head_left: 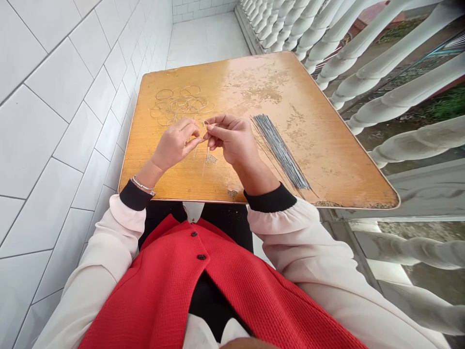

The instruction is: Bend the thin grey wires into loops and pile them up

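Observation:
My left hand (176, 144) and my right hand (230, 138) meet above the middle of a worn orange wooden tabletop (312, 121). Their fingertips pinch a thin pale wire (202, 145), whose ends hang down toward the wood. Beyond my left hand lies a loose tangle of thin wire loops (181, 104). To the right of my right hand lies a long bundle of straight dark wires (281, 152). Below my fingers sits a small patterned wire piece (211, 159), its exact form too small to tell.
White tiles cover the wall (72, 121) along the table's left side. A white balustrade (363, 63) runs along the right, with a tiled floor (207, 39) beyond the table. My red vest and pale sleeves fill the lower view.

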Motion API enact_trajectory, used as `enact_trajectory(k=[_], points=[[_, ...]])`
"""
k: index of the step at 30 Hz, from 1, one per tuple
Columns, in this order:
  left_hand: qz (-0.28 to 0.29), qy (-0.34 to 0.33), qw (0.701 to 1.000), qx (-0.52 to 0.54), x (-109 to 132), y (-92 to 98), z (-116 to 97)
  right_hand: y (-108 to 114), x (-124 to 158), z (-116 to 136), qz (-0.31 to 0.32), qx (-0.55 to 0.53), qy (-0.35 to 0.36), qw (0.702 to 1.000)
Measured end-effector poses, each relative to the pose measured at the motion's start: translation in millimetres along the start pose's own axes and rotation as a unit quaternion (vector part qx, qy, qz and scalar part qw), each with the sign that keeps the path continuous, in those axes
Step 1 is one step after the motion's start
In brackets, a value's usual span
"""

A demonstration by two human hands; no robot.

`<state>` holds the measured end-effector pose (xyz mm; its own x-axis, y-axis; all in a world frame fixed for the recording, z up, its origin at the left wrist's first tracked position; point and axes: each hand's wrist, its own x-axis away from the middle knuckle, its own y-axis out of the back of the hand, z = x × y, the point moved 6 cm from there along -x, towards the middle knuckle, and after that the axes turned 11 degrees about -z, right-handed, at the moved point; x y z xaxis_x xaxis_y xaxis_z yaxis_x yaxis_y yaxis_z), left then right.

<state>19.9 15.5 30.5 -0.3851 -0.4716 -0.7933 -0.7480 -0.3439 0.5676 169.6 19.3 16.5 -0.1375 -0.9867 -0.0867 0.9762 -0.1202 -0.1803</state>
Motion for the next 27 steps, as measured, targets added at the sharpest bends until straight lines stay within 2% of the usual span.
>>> enact_trajectory(k=[7,11,15,19,23,27], points=[[-0.006,-0.035,0.999,-0.036,6,-5.6,-1,0,3,-6,-0.024,-0.023,-0.037,0.999],[-0.023,-0.058,0.996,-0.064,6,-4.6,-3,2,3,-7,-0.034,-0.011,-0.028,0.999],[-0.027,-0.063,0.996,-0.055,5,-1.0,-5,3,3,-7,-0.023,-0.001,-0.019,1.0],[-0.036,-0.056,0.997,-0.033,4,-1.3,-4,1,4,-10,-0.022,-0.023,-0.046,0.998],[-0.072,-0.041,0.996,-0.018,5,-4.7,-1,-1,5,-13,-0.019,-0.047,-0.053,0.997],[-0.109,-0.05,0.991,-0.052,8,-7.2,-4,-1,6,-18,-0.017,-0.062,-0.069,0.996]])
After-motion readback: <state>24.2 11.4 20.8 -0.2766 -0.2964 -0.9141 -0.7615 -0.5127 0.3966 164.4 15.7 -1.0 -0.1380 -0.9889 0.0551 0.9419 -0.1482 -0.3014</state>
